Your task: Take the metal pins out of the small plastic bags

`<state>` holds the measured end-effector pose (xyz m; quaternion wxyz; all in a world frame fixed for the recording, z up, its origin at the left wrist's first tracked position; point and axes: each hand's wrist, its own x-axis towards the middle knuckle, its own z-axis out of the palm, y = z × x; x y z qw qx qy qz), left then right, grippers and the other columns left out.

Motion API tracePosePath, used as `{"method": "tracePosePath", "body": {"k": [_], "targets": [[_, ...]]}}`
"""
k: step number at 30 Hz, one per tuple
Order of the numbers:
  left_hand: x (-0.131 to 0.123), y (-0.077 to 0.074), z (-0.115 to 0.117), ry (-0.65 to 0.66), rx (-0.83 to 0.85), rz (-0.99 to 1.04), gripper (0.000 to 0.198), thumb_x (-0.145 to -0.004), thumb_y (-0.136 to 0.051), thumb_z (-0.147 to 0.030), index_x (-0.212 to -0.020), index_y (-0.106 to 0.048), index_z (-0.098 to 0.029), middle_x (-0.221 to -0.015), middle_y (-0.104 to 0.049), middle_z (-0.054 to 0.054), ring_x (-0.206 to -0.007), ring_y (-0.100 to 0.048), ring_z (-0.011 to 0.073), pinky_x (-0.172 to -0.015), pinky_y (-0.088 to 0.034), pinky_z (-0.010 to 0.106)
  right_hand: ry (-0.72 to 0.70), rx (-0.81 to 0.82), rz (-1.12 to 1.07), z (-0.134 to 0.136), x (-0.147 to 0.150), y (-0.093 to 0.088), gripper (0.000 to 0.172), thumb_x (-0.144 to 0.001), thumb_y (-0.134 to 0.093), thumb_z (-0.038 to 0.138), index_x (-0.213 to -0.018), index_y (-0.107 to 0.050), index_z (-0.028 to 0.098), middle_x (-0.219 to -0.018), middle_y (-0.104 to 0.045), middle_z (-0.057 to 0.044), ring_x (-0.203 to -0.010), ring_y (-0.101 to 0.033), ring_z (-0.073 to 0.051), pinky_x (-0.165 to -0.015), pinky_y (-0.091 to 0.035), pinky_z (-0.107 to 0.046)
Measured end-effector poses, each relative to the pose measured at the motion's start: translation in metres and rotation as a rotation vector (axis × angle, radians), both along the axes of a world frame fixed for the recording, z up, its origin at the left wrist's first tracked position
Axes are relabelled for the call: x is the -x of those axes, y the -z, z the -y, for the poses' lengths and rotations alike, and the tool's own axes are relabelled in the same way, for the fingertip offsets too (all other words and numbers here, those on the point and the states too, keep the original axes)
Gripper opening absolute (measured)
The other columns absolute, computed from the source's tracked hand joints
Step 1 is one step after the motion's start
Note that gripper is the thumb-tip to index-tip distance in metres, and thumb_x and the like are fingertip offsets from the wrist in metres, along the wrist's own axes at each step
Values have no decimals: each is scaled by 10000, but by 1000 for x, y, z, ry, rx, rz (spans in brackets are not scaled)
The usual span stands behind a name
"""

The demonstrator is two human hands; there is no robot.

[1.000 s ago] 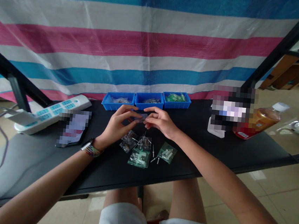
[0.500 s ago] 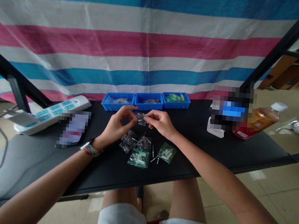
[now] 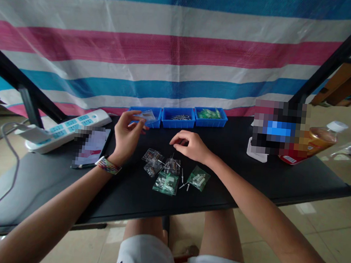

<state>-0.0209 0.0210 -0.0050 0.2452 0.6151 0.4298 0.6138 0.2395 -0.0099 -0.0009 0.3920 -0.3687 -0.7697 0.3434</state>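
My left hand (image 3: 128, 133) is raised at the left blue bin (image 3: 154, 124), its fingertips pinched on a small clear plastic bag (image 3: 147, 115) over that bin. Just above the table, in front of the middle bin, my right hand (image 3: 193, 144) has curled, closed fingers. Whatever they may hold is hidden. Below the hands lie small clear bags (image 3: 153, 161) with dark contents, a green-tinted bag (image 3: 166, 183) of white pieces and another green-tinted bag (image 3: 198, 178) with white plugs. Several loose rivets (image 3: 182, 175) lie between them.
Farther back stand a middle blue bin (image 3: 177, 124) of metal pieces and a right blue bin (image 3: 211, 121) of green bags. A power strip (image 3: 70, 131) and a phone (image 3: 91, 148) lie left. At right are a drink bottle (image 3: 313, 145) and a white case (image 3: 257, 151).
My hands have parted. My left hand moved left and up to the left bin with the clear bag; my right hand stayed nearly in place. The view shifted slightly.
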Motion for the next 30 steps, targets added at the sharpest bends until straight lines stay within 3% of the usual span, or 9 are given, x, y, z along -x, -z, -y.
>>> {"method": "tracePosePath", "body": {"k": [4,7,10,13,18,24,27,30], "targets": [[16,8,-17,-63,78,64,466,-989,-748,-466,-1300,-573,-166,-1073,-749,20,-812,-764,152,-637,-582,255,-97,-192,241,1,-4,-1,287,-829,-666,-58,-846,-802,194,-947,-759,-51,-955,-653,-214,-948,-485,-369],[18,8,-19,-23,210,120,524,-908,-785,-445,-1333,-587,-210,-1151,-771,52,-733,-784,159,-551,-575,244,-144,-190,313,-1,-6,4,265,-831,-709,-49,-868,-809,193,-966,-749,-55,-974,-646,-220,-949,-478,-367],[14,3,-13,33,273,77,545,-863,-755,-382,-1361,-600,-226,-1082,-778,56,-639,-762,155,-501,-564,240,-155,-184,365,-3,-8,8,219,-848,-741,-17,-872,-807,190,-978,-736,-61,-985,-632,-222,-930,-471,-359],[11,0,-8,19,247,48,488,-836,-746,-356,-1290,-650,-204,-950,-738,23,-597,-719,137,-491,-554,226,-133,-194,415,-3,-10,7,172,-855,-762,13,-853,-785,184,-972,-720,-61,-982,-615,-221,-881,-455,-337],[11,1,-8,3,215,17,358,-813,-729,-314,-1143,-674,-190,-921,-701,14,-596,-675,111,-502,-543,206,-59,-241,525,-2,-15,1,149,-872,-724,27,-848,-739,173,-961,-686,-70,-971,-592,-224,-776,-416,-316],[7,1,-7,21,186,-5,252,-804,-720,-299,-1020,-668,-180,-936,-703,29,-611,-677,120,-516,-546,222,-78,-274,505,-3,-18,0,181,-903,-781,95,-1045,-801,205,-983,-679,-62,-974,-600,-224,-816,-437,-328],[6,1,-7,13,170,-4,240,-784,-714,-294,-992,-665,-185,-903,-688,13,-597,-669,117,-510,-538,216,-103,-274,527,-4,-16,1,81,-945,-776,118,-953,-797,196,-974,-668,-68,-965,-599,-216,-817,-430,-324],[5,2,-8,24,159,-15,241,-773,-713,-294,-982,-663,-185,-897,-676,4,-593,-665,112,-515,-534,213,-73,-303,566,-4,-15,0,107,-930,-747,75,-909,-749,180,-982,-665,-69,-948,-588,-210,-789,-411,-316]]}}
